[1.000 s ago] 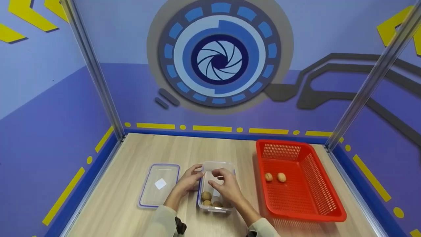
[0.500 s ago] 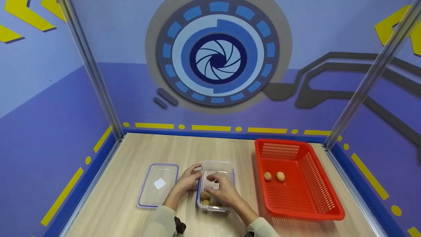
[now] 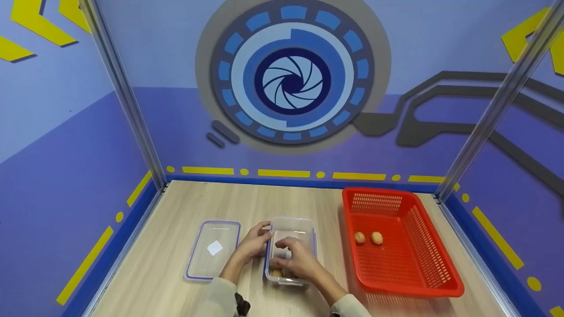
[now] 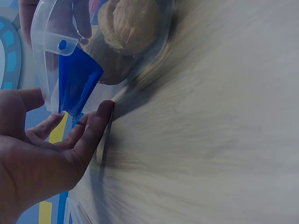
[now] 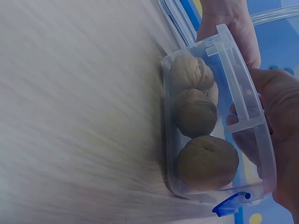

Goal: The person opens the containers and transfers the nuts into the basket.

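A clear plastic food container (image 3: 291,223) with blue clips stands upright on the table, with walnuts (image 5: 208,161) at its near end. My left hand (image 3: 254,242) holds its left side, thumb at the rim and fingers against the outer wall. In the left wrist view, a blue clip (image 4: 77,77) hangs between that hand and the walnuts. My right hand (image 3: 299,259) reaches into the container from above, fingers bent and thumb apart from them, close over the walnuts. No walnut shows between its fingertips. The hand covers part of the pile in the head view.
The container's lid (image 3: 213,250), with a blue seal and a white label, lies on the table to the left. A red plastic basket (image 3: 405,264) stands at the right with two walnuts (image 3: 376,238) in it. Purple panels (image 3: 176,127) enclose the table's back and sides.
My right hand has moved lower and nearer in the container, and now hides more of the walnuts. The left hand stays at the container's side.
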Available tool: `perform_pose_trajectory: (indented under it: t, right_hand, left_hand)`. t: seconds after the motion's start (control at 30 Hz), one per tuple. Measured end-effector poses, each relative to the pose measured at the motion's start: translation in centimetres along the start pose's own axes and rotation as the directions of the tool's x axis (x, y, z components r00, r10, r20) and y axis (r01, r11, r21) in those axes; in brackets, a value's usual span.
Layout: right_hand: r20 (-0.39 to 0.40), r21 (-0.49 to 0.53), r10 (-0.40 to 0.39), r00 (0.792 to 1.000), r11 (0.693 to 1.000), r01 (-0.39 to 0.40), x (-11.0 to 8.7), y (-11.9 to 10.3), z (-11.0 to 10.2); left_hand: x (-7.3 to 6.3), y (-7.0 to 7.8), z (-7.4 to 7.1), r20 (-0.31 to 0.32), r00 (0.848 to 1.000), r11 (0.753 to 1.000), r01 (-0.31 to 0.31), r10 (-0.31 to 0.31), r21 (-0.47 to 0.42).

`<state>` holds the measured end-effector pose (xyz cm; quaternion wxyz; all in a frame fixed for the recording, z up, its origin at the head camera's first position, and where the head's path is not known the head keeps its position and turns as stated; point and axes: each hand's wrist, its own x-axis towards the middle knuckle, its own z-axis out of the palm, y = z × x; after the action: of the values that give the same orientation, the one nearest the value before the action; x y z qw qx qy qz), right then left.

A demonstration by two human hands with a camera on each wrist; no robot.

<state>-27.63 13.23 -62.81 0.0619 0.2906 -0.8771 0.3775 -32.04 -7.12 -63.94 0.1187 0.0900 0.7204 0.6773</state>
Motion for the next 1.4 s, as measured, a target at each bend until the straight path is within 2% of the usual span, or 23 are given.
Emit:
perform_pose_trajectory:
  t: [0.37, 0.53, 0.83, 1.1, 1.4]
  right_hand:
    - [0.038, -0.059, 0.021, 0.999, 0.998, -0.019, 0.05, -0.04, 0.26]
    - [0.054, -0.076, 0.010, 0.999, 0.997, -0.006, 0.21, 0.02, 0.36]
    - [0.094, -0.076, 0.004, 0.996, 0.997, 0.003, 0.35, 0.17, 0.32]
    - [0.116, -0.117, 0.009, 0.993, 0.993, 0.004, 0.41, -0.07, 0.34]
    - [0.135, -0.118, 0.009, 0.991, 0.993, 0.007, 0.51, -0.08, 0.42]
  left_hand:
    - [-0.14, 0.19, 0.04, -0.005, 1.000, 0.999, 0.021, -0.021, -0.025]
    - [-0.21, 0.10, 0.05, -0.014, 1.000, 1.000, 0.001, -0.001, -0.027]
    - [-0.05, -0.18, 0.07, -0.001, 0.999, 0.997, 0.037, -0.038, -0.062]
    - [-0.01, -0.08, 0.05, -0.016, 0.999, 0.999, 0.041, -0.041, -0.027]
    - [-0.08, -0.15, -0.08, -0.022, 0.999, 1.000, 0.025, -0.025, -0.015]
